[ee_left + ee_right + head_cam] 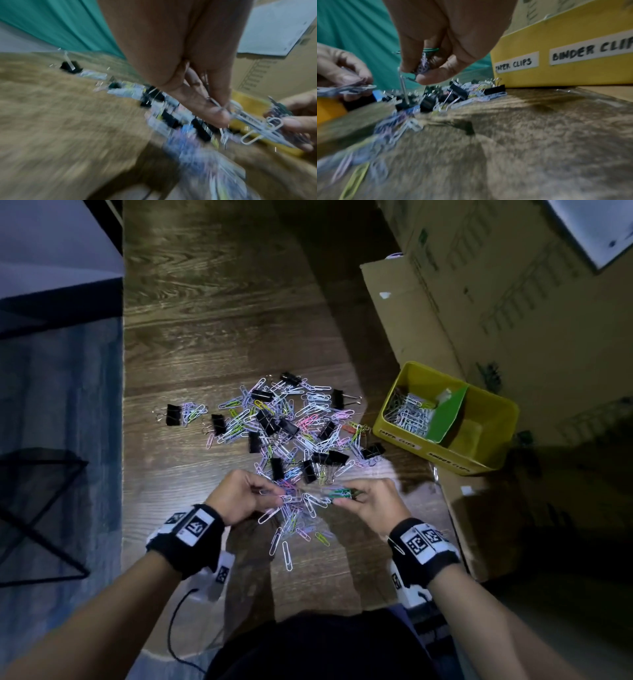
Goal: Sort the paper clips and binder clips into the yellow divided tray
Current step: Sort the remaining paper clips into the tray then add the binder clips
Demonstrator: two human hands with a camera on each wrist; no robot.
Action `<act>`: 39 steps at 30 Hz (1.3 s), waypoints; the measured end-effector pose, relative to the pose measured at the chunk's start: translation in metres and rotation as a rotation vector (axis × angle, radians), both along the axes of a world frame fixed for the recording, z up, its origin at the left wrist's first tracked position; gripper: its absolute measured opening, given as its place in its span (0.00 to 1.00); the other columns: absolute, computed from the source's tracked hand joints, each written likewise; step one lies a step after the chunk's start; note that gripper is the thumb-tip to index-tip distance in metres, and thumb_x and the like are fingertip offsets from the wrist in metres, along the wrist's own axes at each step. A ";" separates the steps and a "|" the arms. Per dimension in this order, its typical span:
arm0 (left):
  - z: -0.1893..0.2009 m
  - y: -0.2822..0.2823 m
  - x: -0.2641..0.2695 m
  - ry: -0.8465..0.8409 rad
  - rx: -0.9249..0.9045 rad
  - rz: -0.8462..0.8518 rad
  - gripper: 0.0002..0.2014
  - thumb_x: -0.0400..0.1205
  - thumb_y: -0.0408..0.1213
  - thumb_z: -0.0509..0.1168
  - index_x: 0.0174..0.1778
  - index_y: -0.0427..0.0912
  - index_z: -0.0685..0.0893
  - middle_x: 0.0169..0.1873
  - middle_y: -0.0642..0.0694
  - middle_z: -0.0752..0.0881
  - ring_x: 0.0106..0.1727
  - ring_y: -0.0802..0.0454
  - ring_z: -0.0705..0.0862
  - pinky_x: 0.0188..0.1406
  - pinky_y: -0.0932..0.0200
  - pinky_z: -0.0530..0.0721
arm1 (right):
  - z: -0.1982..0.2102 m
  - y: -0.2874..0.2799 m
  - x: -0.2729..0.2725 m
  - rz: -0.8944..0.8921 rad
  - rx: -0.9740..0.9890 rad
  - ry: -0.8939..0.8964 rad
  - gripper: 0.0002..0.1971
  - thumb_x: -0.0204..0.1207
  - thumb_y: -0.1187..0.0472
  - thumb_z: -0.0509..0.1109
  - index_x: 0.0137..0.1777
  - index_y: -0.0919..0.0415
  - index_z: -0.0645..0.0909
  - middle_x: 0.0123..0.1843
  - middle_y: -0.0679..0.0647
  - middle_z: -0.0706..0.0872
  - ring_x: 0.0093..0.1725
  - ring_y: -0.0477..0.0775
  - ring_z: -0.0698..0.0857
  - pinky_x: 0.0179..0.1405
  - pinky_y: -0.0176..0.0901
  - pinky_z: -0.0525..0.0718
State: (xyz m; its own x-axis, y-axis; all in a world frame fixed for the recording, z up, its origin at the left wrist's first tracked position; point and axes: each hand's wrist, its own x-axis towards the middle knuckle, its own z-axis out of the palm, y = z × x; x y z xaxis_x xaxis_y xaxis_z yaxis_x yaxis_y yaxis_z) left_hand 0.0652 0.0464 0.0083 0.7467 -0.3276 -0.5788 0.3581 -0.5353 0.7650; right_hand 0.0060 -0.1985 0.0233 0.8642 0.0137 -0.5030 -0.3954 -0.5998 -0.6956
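A heap of coloured paper clips (291, 422) mixed with black binder clips (267, 421) lies on the wooden floor. My left hand (270, 493) pinches a bunch of paper clips (243, 117) at the near edge of the heap. My right hand (337, 496) grips a bundle of green and purple paper clips (423, 65) just right of it. The yellow divided tray (493, 463) stands to the right, with paper clips (409, 414) in its left compartment behind a green divider (448, 416). Its front wall (539, 40) bears the labels PAPER CLIPS and BINDER CLIPS.
Cardboard boxes (479, 302) stand behind and beside the tray, and a flat one (479, 518) lies at the right. A blue rug (58, 422) with a black wire frame (41, 518) lies left of the floor strip.
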 end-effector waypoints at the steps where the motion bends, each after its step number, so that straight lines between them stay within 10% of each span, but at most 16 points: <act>1: 0.009 -0.005 0.006 0.000 -0.033 -0.004 0.08 0.67 0.30 0.77 0.30 0.51 0.91 0.23 0.51 0.87 0.26 0.59 0.80 0.33 0.64 0.81 | 0.006 -0.006 0.002 -0.049 0.059 -0.016 0.21 0.68 0.52 0.77 0.61 0.55 0.84 0.63 0.58 0.86 0.54 0.53 0.85 0.62 0.55 0.83; 5: 0.055 -0.041 0.037 -0.048 -0.153 -0.033 0.08 0.63 0.38 0.76 0.37 0.45 0.91 0.34 0.42 0.91 0.34 0.51 0.83 0.38 0.59 0.83 | 0.026 -0.029 0.007 -0.250 0.237 -0.110 0.18 0.59 0.43 0.80 0.50 0.41 0.87 0.57 0.56 0.89 0.53 0.55 0.88 0.56 0.61 0.86; 8: 0.078 -0.084 0.066 -0.105 -0.213 -0.048 0.07 0.66 0.35 0.76 0.39 0.44 0.91 0.36 0.40 0.91 0.35 0.50 0.84 0.41 0.58 0.85 | 0.045 -0.050 0.015 -0.361 0.289 -0.184 0.12 0.58 0.44 0.79 0.43 0.36 0.87 0.49 0.52 0.91 0.47 0.49 0.89 0.46 0.48 0.88; 15: 0.068 -0.210 0.111 -0.299 -0.137 -0.160 0.06 0.72 0.34 0.75 0.43 0.43 0.90 0.32 0.49 0.88 0.32 0.56 0.85 0.40 0.56 0.85 | 0.072 -0.097 0.049 -0.514 0.384 -0.355 0.13 0.68 0.70 0.78 0.49 0.55 0.86 0.46 0.55 0.90 0.36 0.42 0.88 0.39 0.36 0.87; 20: 0.047 -0.246 0.103 -0.401 0.248 -0.536 0.14 0.77 0.34 0.64 0.58 0.48 0.85 0.49 0.38 0.88 0.54 0.41 0.84 0.48 0.63 0.75 | 0.063 -0.121 0.076 -0.557 0.230 -0.361 0.15 0.69 0.67 0.77 0.56 0.65 0.84 0.45 0.56 0.88 0.26 0.33 0.83 0.30 0.26 0.81; 26: 0.035 -0.220 0.097 -0.206 -0.119 -0.043 0.11 0.80 0.29 0.64 0.55 0.43 0.86 0.49 0.42 0.89 0.48 0.52 0.88 0.53 0.57 0.85 | 0.040 -0.134 0.103 -0.390 -0.119 -0.231 0.19 0.69 0.52 0.78 0.58 0.56 0.85 0.52 0.55 0.89 0.50 0.55 0.87 0.56 0.52 0.84; 29: 0.038 -0.192 0.088 -0.113 -0.264 0.107 0.10 0.82 0.23 0.59 0.50 0.38 0.85 0.45 0.39 0.88 0.42 0.56 0.88 0.43 0.64 0.87 | 0.035 -0.130 0.116 -0.206 -0.303 -0.150 0.16 0.71 0.56 0.77 0.58 0.59 0.86 0.56 0.58 0.88 0.52 0.54 0.83 0.54 0.41 0.79; 35: 0.017 -0.101 0.059 -0.081 -0.130 0.032 0.12 0.82 0.25 0.60 0.44 0.47 0.84 0.39 0.46 0.88 0.37 0.54 0.88 0.38 0.60 0.87 | 0.032 -0.115 0.125 -0.046 -0.428 0.043 0.25 0.71 0.53 0.77 0.68 0.55 0.79 0.69 0.61 0.80 0.67 0.62 0.77 0.68 0.52 0.76; 39: 0.000 -0.047 0.029 -0.227 0.111 -0.270 0.11 0.80 0.28 0.63 0.46 0.49 0.86 0.37 0.53 0.89 0.35 0.63 0.86 0.38 0.66 0.83 | 0.047 -0.099 0.118 -0.038 -0.421 -0.117 0.13 0.75 0.61 0.72 0.60 0.57 0.84 0.46 0.51 0.88 0.47 0.51 0.83 0.53 0.43 0.82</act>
